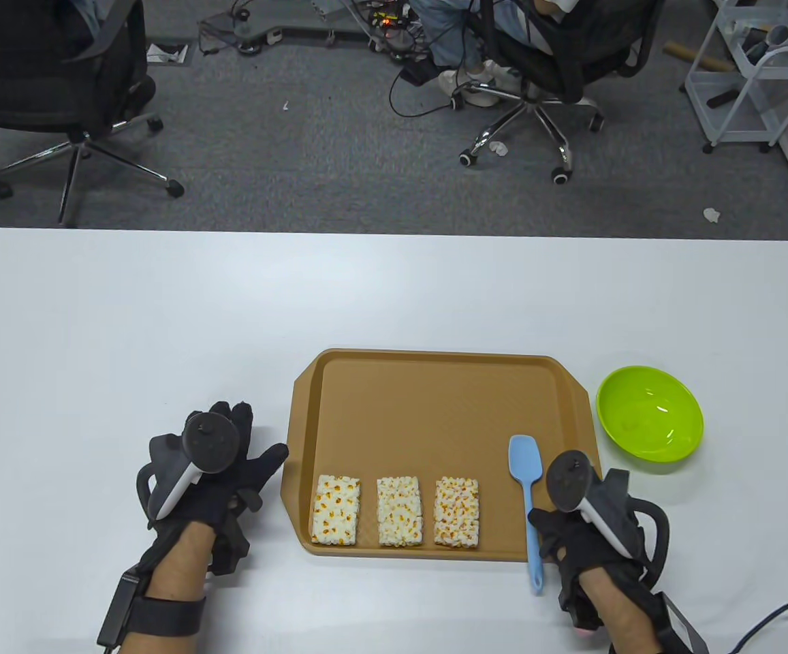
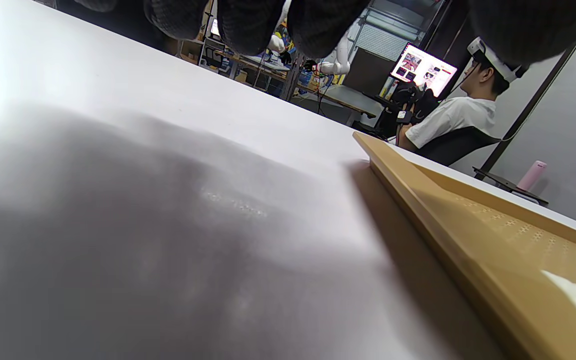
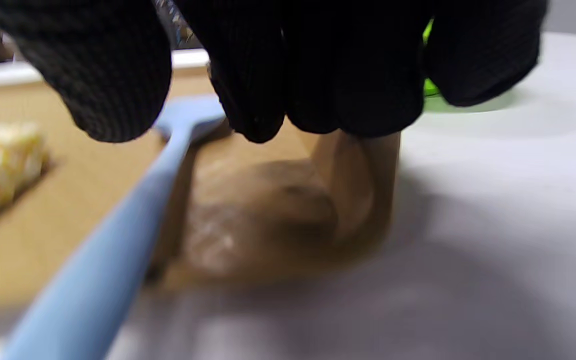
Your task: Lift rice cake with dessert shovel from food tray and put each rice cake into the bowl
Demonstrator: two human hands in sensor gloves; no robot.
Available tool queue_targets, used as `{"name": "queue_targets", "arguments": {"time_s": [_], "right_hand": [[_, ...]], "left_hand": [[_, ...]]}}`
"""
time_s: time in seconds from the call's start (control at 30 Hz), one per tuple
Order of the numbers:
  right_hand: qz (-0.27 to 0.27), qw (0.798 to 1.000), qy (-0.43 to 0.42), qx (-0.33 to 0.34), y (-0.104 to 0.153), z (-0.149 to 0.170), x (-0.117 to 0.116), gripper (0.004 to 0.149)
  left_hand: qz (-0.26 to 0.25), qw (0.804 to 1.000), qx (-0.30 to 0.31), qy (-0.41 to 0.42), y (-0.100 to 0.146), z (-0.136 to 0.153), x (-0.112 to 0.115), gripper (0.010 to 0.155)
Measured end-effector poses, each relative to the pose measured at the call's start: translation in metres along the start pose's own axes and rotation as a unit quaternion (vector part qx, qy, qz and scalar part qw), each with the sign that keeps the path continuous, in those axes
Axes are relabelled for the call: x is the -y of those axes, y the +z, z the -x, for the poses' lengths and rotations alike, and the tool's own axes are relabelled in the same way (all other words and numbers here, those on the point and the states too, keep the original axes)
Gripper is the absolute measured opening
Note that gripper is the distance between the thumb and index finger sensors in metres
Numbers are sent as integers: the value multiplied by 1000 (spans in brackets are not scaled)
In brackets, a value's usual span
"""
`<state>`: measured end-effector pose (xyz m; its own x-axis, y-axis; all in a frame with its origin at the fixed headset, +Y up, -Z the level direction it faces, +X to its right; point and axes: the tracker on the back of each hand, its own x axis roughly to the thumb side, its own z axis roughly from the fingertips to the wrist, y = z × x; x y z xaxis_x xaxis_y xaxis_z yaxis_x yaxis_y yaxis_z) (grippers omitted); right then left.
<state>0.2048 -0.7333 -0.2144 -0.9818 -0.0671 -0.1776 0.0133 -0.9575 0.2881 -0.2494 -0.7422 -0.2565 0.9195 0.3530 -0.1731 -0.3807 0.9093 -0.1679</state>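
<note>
Three rice cakes [image 1: 398,511] are lying in a row along the tray's [image 1: 434,361] near edge; the green bowl [image 1: 649,419] is waiting empty to its right. They are likely light and crumbly, so be sliding the blue shovel [image 1: 528,490] flat underneath. Your right hand [image 1: 588,528] is curling beside its handle; contact is blurred, undeterminable. Your left hand [image 1: 213,470] is resting flat, holding nothing, on the desk [image 1: 162,327].

Three rice cakes [image 1: 398,511] on the tray [image 1: 434,395], shovel [image 1: 528,490] right of them, bowl [image 1: 649,415] beyond
</note>
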Motion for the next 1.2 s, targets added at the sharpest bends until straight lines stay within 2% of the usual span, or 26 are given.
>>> {"name": "queue_targets", "arguments": {"time_s": [0.07,0.17,0.4,0.47,0.6,0.73,0.77,0.9,1.07,1.2], "right_hand": [[-3,1000,13,14,4,-10,-5,55],[-9,999,40,4,4,-20,-12,55],[-91,995,-35,-17,-10,-6,-20,51],[-70,997,-32,-28,-11,1,-17,47],[11,997,-68,-44,-13,17,0,45],[66,983,-168,-46,-17,36,11,46],[104,973,-200,-47,-16,39,13,47],[185,956,-225,-6,-13,42,22,47],[201,945,-257,27,-6,38,25,48],[202,944,-254,56,-7,38,26,48]], "left_hand": [[0,1000,0,1,0,0,0,88],[6,1000,-2,-1,-1,1,2,88],[14,1000,2,-5,-3,-1,6,88],[16,1000,5,-4,-3,-2,7,88],[6,1000,11,4,0,-4,6,88],[3,1000,9,20,-1,-4,9,88],[7,1000,8,20,-3,-5,11,88],[-7,999,-7,32,-4,-5,14,85],[-25,993,-59,96,-3,1,16,88],[26,991,-82,106,-6,0,25,90]]}}
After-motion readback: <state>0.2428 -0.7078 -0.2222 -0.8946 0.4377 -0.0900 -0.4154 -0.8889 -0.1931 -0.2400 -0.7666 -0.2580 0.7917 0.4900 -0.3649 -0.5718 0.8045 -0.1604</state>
